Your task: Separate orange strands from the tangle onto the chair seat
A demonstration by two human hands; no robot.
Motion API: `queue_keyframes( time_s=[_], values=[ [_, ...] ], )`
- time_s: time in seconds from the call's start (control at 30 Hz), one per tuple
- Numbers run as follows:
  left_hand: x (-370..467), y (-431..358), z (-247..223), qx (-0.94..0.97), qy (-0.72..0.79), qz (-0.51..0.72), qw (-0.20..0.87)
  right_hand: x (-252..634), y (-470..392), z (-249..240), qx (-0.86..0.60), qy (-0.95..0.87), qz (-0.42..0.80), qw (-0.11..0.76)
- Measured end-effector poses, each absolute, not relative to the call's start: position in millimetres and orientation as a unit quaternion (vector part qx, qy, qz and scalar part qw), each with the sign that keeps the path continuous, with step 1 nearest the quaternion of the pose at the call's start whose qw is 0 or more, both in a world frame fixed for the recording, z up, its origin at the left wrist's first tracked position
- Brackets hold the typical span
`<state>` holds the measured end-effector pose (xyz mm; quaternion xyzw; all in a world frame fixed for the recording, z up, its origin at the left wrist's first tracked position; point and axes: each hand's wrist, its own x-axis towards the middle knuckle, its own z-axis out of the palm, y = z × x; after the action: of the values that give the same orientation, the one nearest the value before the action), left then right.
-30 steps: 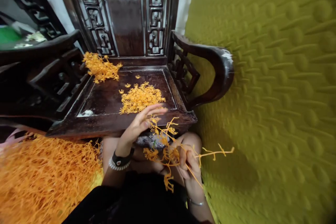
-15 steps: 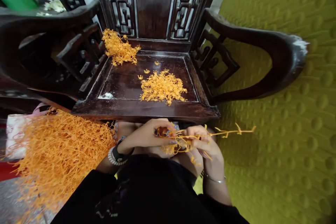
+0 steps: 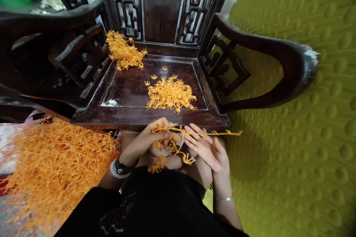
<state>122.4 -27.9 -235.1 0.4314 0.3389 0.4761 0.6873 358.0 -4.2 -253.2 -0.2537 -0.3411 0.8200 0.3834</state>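
Nearest, small pale lettering on the black shirt [image 3: 155, 203] is too faint to read. The left hand [image 3: 150, 137] pinches an orange branching stem [image 3: 180, 135] in closed fingers, above the lap at the near edge of the seat [image 3: 125, 92]; the right hand [image 3: 205, 146] has its fingers spread wide beside it, though I cannot tell if they touch. A wristband [image 3: 119, 168] (its round mark is illegible) circles the left wrist. At near left, a large orange heap [image 3: 63, 166] lies by a white bag [image 3: 7, 144] with unreadable red print. Farther off, the dark seat bears a pile of small orange pieces [image 3: 171, 94] and, far left, an orange clump [image 3: 125, 52], before the carved backrest [image 3: 164, 7].
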Motion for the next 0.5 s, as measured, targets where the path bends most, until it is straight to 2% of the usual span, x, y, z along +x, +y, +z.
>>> queue_keyframes(
  time_s=[0.13, 0.2, 0.23, 0.37, 0.4, 0.43, 0.5],
  values=[
    [119, -33, -228, 0.436, 0.345, 0.48, 0.679, 378, -23, -257, -0.269, -0.463, 0.77, 0.346],
    [120, -37, -222, 0.467, 0.36, 0.45, 0.671, 394, -32, -248, -0.284, -0.568, 0.707, 0.311],
    [122, -38, -219, 0.487, 0.365, 0.432, 0.665, 402, -36, -241, -0.284, -0.615, 0.662, 0.322],
    [133, -43, -206, 0.609, 0.33, 0.356, 0.627, 411, -43, -202, -0.249, -0.706, 0.416, 0.516],
    [136, -44, -204, 0.641, 0.31, 0.343, 0.613, 407, -43, -192, -0.245, -0.738, 0.357, 0.518],
    [140, -45, -202, 0.669, 0.29, 0.332, 0.598, 402, -42, -182, -0.251, -0.779, 0.314, 0.481],
    [145, -47, -199, 0.709, 0.253, 0.323, 0.574, 390, -38, -169, -0.253, -0.859, 0.283, 0.342]
  ],
)
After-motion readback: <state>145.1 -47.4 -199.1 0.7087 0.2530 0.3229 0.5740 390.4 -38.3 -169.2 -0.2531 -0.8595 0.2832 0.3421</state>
